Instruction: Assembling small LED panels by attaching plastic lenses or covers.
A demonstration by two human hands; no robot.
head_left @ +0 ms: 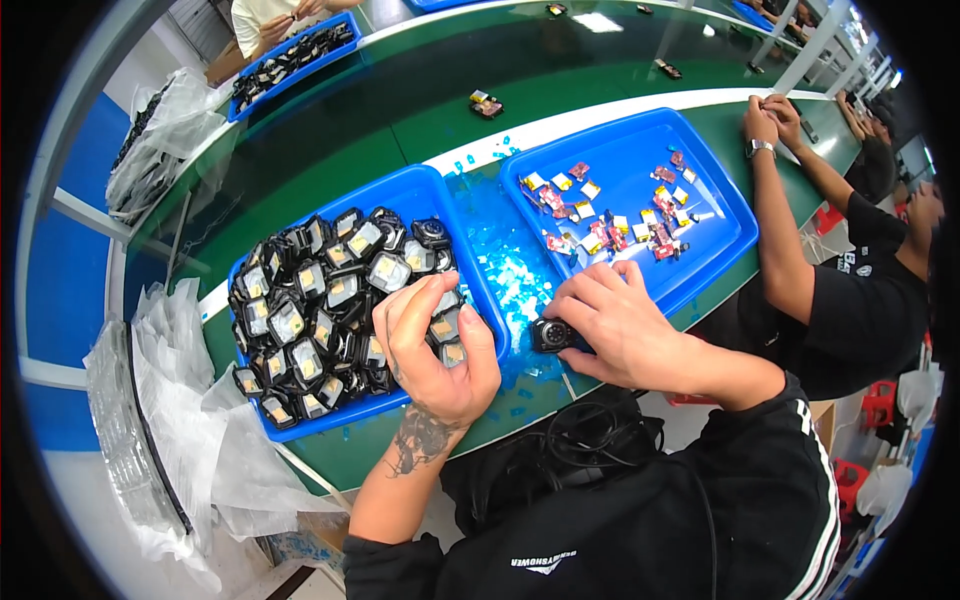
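My left hand (pixel 430 350) is raised over the right side of a blue tray (pixel 470 240), palm turned up and fingers curved. Its thumb stands apart from the fingers, and I see nothing held between them. Heaped in that tray are many small black casings (pixel 343 290) with pale square inner faces. My right hand (pixel 620 330) grips a small black device with a round lens-like front (pixel 550 335) at the bench edge between two trays. Parts of its fingers hide the device's right side.
Blue film pieces (pixel 515 285) litter the bench between the trays. The right blue tray (pixel 735 235) holds red circuit boards with small batteries (pixel 660 225). On the green belt (pixel 400 130) lies a small board (pixel 486 104). A co-worker's arms (pixel 785 220) rest at right; plastic bags (pixel 170 370) hang at left.
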